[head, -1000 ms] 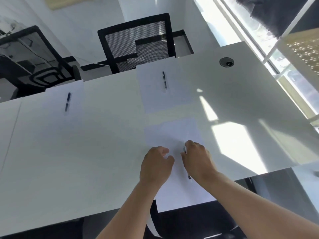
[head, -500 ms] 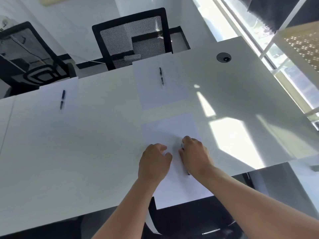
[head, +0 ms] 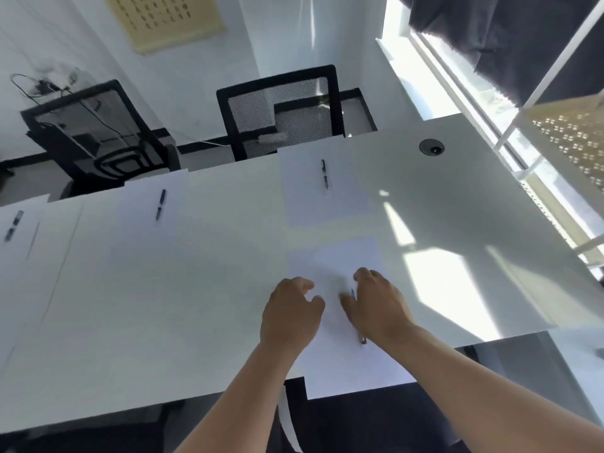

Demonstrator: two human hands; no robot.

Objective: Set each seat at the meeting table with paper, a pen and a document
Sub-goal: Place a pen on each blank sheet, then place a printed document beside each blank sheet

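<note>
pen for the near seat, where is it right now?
Head view, lower centre-right: the pen lies on the near sheet of paper at the table's near edge, mostly hidden under the right hand, with the left hand just beside.

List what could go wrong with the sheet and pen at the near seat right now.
1. The near sheet overhangs the table edge; a nudge from either forearm could slide it off.
2. The pen lies under the right hand and could roll or skew as that hand lifts.
3. The left hand rests on the sheet and could drag it out of line with the far sheet.
</note>
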